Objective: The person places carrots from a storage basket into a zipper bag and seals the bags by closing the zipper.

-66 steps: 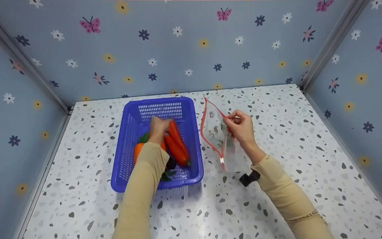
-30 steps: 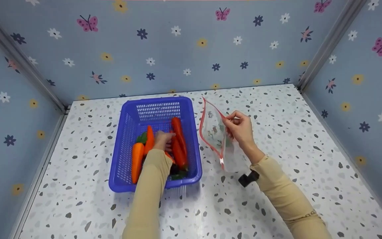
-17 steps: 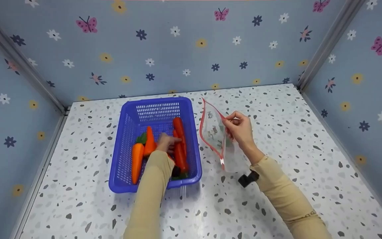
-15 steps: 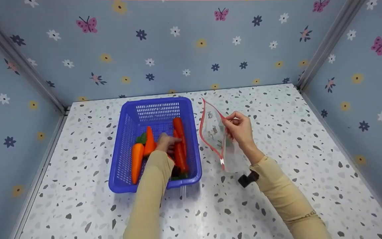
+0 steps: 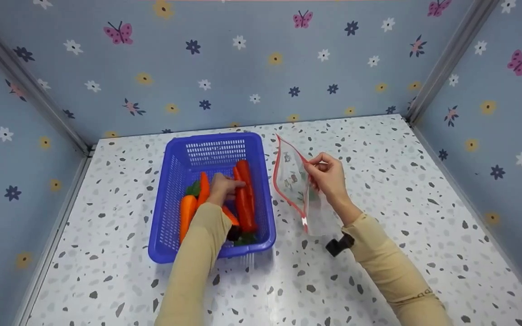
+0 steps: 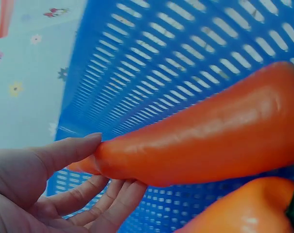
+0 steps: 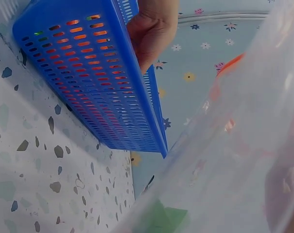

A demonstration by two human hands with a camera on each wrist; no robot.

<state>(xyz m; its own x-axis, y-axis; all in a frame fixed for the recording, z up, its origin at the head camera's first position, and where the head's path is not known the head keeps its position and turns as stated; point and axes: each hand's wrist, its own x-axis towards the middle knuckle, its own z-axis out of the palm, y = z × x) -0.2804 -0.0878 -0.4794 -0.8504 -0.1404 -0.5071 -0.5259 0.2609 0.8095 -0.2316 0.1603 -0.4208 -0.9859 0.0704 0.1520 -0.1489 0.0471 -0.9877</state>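
Observation:
My left hand (image 5: 221, 188) reaches down into the blue basket (image 5: 167, 181). In the left wrist view its thumb and fingers pinch the narrow tip of a long red pepper (image 6: 205, 136). A second red pepper (image 5: 243, 166) lies alongside it at the basket's right side. Left of the hand are an orange carrot (image 5: 187, 209) and another pointed orange-red vegetable (image 5: 204, 186). My right hand (image 5: 330, 176) pinches the red-edged mouth of a clear zip bag (image 5: 292, 181), which gapes toward the basket. The bag has small printed figures and fills much of the right wrist view.
The speckled white table (image 5: 107, 244) runs back to a flower-patterned wall (image 5: 243, 68), with similar panels at both sides. Green leaves (image 5: 194, 188) and a dark item (image 5: 234, 233) show among the vegetables. A black wrist device (image 5: 340, 243) sits by the right cuff.
The left hand moved from the left-hand vegetables across to the red peppers, then slightly up and left just now. The red peppers shifted a little. The right hand and bag stayed nearly still.

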